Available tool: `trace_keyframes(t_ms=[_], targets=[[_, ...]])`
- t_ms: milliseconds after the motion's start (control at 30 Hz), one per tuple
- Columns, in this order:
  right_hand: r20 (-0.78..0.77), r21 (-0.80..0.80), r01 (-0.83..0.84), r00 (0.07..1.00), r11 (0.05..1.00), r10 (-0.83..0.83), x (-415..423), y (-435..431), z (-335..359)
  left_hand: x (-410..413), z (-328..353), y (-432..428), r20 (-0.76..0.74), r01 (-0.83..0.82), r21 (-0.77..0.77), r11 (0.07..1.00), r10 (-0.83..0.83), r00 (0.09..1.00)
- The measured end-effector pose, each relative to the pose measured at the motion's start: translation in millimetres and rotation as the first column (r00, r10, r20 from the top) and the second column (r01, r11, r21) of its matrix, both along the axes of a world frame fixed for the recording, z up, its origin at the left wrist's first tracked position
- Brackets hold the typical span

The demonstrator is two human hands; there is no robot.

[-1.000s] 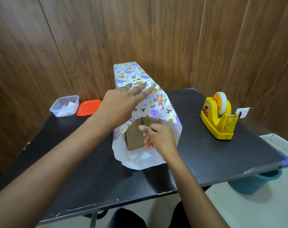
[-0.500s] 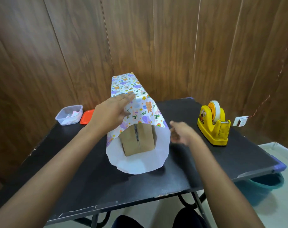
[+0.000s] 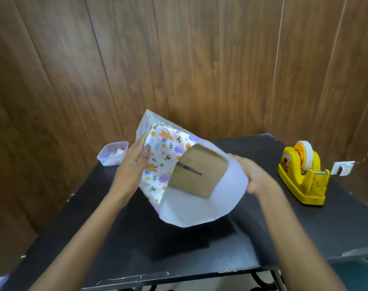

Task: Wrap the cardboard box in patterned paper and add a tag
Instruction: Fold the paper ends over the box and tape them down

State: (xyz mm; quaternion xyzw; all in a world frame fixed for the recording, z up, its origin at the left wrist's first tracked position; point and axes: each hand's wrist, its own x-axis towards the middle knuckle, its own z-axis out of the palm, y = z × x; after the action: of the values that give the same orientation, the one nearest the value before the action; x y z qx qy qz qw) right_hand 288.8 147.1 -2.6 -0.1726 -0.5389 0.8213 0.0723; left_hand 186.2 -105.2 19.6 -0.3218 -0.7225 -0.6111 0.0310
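Head view: left hand [image 3: 135,162] and right hand [image 3: 252,175] each gripped a side of the patterned paper [image 3: 162,156] sleeving the cardboard box [image 3: 197,175], tilted above the bench [image 3: 137,238]. A snug grip on the sleeve should stop the box sliding out during turning.

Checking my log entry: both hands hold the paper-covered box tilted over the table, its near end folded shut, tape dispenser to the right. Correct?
No: the near end is open. The head view shows bare cardboard of the box inside loose paper. Otherwise right: left hand and right hand hold it tilted over the table, tape dispenser to the right.
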Motion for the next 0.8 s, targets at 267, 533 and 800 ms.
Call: trace_keyframes(t_ms=[267, 533, 800], targets=[[-0.131, 0.417, 0.100, 0.990, 0.903, -0.049, 33.7, 34.7, 93.3, 46.7, -39.4, 56.3, 0.263, -0.025, 0.586, 0.810, -0.162, 0.951], [0.010, 0.839, -0.052, 0.997, 0.541, 0.081, -7.3, -0.7, 172.4, 85.7, -84.1, 111.3, 0.503, -0.153, 0.766, 0.624, -0.434, 0.748], [0.260, 0.899, -0.317, 0.942, 0.302, 0.214, -52.4, -14.0, 123.8, 56.6, -121.7, 102.2, 0.780, -0.286, 0.613, 0.736, -0.509, 0.363]])
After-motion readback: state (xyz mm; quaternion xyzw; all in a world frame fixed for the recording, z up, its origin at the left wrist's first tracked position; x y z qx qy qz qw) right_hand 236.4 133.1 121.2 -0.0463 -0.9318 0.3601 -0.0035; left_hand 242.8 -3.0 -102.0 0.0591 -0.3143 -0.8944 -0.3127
